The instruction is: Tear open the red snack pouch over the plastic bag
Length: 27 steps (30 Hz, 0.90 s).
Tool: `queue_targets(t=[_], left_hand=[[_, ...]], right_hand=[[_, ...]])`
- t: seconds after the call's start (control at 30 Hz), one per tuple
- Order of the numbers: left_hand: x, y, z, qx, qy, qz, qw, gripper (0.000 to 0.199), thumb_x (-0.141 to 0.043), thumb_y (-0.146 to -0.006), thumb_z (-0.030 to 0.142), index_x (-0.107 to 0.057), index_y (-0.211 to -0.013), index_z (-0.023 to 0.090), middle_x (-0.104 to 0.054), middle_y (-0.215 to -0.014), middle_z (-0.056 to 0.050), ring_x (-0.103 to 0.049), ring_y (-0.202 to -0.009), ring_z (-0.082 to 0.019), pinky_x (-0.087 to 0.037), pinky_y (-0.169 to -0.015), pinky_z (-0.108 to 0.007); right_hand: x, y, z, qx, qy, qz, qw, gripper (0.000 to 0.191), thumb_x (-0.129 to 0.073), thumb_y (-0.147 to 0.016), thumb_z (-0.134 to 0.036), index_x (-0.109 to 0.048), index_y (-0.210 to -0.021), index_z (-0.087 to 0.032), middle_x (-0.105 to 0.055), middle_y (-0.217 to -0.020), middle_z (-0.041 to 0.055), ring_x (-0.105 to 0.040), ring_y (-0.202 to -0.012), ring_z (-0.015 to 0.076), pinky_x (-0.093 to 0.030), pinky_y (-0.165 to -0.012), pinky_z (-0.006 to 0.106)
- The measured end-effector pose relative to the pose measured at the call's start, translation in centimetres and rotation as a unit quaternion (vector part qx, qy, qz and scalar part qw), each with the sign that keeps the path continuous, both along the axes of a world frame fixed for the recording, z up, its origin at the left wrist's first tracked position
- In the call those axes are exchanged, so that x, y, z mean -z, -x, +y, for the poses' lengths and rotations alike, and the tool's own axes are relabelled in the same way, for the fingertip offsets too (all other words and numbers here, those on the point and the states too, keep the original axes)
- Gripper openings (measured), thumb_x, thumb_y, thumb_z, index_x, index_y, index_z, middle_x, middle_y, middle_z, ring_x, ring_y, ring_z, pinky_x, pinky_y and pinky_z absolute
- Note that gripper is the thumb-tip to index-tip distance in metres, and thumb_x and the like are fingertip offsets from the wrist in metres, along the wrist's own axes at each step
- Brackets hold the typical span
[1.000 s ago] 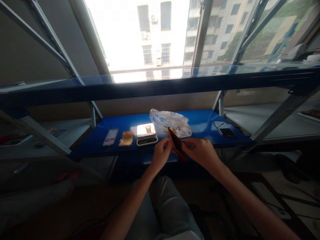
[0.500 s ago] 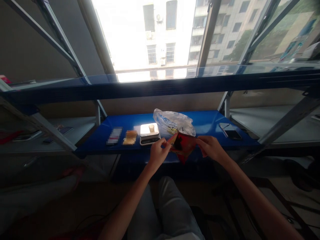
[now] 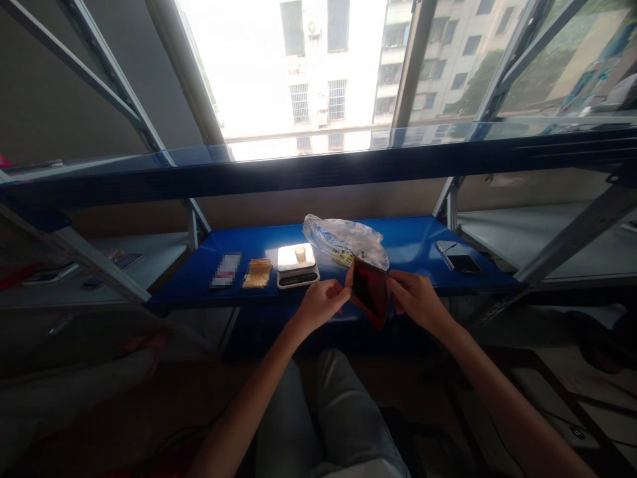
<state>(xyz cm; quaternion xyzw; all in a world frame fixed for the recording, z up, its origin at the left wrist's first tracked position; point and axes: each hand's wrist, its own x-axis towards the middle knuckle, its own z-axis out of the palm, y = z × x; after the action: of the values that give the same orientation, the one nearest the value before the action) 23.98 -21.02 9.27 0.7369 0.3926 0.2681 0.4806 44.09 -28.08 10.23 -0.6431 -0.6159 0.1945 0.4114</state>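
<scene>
A red pouch [image 3: 371, 291] hangs between my hands at the front edge of the blue shelf [image 3: 398, 232], its dark inside showing through a wide mouth. My left hand [image 3: 323, 304] pinches the pouch's left side. On its right side, the fingers of my right hand [image 3: 414, 297] are closed on it. Behind the pouch lies a crumpled clear plastic bag [image 3: 348, 239]. Left of that bag, a white scale [image 3: 297, 275] carries a small cup [image 3: 300, 253]. A clear packet with yellowish contents [image 3: 257, 273] lies left of the scale.
At the shelf's right end lies a dark phone [image 3: 465, 264]. A partly pixelated item [image 3: 226, 271] rests at the left. A blue beam [image 3: 318, 171] crosses above the shelf, with slanted metal struts on both sides. At the far left, part of another person [image 3: 144, 348] shows.
The pouch's mouth has opened wider and now faces the camera more. My left hand has shifted slightly right and down along with the pouch's left side.
</scene>
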Motion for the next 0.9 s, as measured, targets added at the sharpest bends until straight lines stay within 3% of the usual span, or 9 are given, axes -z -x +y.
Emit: queue_targets(t=[0.1,0.2,0.37,0.63,0.77,0.83,0.9], left_hand=[[0.7,-0.1,0.1,0.013,0.025,-0.032,0.999,0.032,-0.050,-0.084,0.043,-0.054,-0.064,0.018,-0.057,-0.056,0.000,-0.060,-0.054,-0.014,-0.044,-0.053,-0.024],[1.1,-0.3,-0.1,-0.015,-0.023,-0.043,0.999,0.035,-0.046,-0.084,0.038,-0.052,-0.056,0.019,-0.057,-0.053,-0.001,-0.058,-0.053,-0.014,-0.043,-0.054,-0.025],[1.3,-0.6,-0.5,-0.068,-0.076,-0.030,0.994,0.035,-0.045,-0.081,0.029,-0.052,-0.049,0.019,-0.060,-0.050,-0.002,-0.057,-0.051,-0.014,-0.040,-0.055,-0.025],[1.3,0.1,-0.4,-0.121,-0.079,-0.018,0.989,0.031,-0.047,-0.080,0.027,-0.054,-0.051,0.020,-0.060,-0.046,-0.001,-0.060,-0.049,-0.015,-0.041,-0.056,-0.025],[-0.1,0.8,-0.8,-0.122,-0.074,-0.012,0.990,0.029,-0.049,-0.078,0.024,-0.055,-0.050,0.020,-0.061,-0.046,0.000,-0.060,-0.051,-0.015,-0.042,-0.058,-0.025],[-1.1,1.1,-1.3,-0.114,-0.068,-0.029,0.991,0.032,-0.048,-0.080,0.025,-0.055,-0.050,0.020,-0.063,-0.049,-0.001,-0.060,-0.052,-0.015,-0.041,-0.057,-0.025],[-1.9,1.0,-1.7,-0.096,-0.059,-0.057,0.992,0.035,-0.045,-0.083,0.025,-0.055,-0.050,0.020,-0.063,-0.052,-0.002,-0.059,-0.054,-0.015,-0.041,-0.057,-0.025]], right_hand=[[0.1,0.1,0.0,0.003,0.006,-0.046,0.999,0.032,-0.040,-0.083,-0.038,-0.042,-0.055,-0.023,-0.052,-0.039,-0.0018,-0.053,-0.040,0.0140,-0.035,-0.048,0.023],[-0.1,0.2,-0.1,0.052,0.006,-0.139,0.989,0.033,-0.044,-0.082,-0.035,-0.040,-0.051,-0.022,-0.054,-0.043,0.0001,-0.052,-0.044,0.0137,-0.027,-0.049,0.024],[-1.0,-0.1,-0.2,0.143,0.043,-0.272,0.951,0.030,-0.052,-0.083,-0.034,-0.056,-0.056,-0.020,-0.064,-0.060,0.0036,-0.054,-0.054,0.0147,-0.020,-0.050,0.025],[-1.5,-1.0,0.2,0.133,0.061,-0.343,0.928,0.029,-0.056,-0.083,-0.032,-0.063,-0.058,-0.020,-0.063,-0.059,0.0031,-0.050,-0.052,0.0130,-0.019,-0.050,0.026],[-2.3,-2.2,0.1,0.126,0.051,-0.302,0.944,0.028,-0.057,-0.079,-0.035,-0.061,-0.055,-0.020,-0.062,-0.056,0.0030,-0.052,-0.053,0.0145,-0.021,-0.049,0.025],[-2.6,-3.1,-0.1,0.072,0.067,-0.209,0.973,0.034,-0.056,-0.078,-0.041,-0.057,-0.052,-0.021,-0.058,-0.050,0.0028,-0.053,-0.051,0.0151,-0.027,-0.047,0.024],[-1.9,-3.6,-0.3,-0.015,0.098,-0.047,0.994,0.041,-0.050,-0.081,-0.053,-0.059,-0.057,-0.021,-0.059,-0.052,0.0034,-0.054,-0.050,0.0161,-0.036,-0.046,0.024]])
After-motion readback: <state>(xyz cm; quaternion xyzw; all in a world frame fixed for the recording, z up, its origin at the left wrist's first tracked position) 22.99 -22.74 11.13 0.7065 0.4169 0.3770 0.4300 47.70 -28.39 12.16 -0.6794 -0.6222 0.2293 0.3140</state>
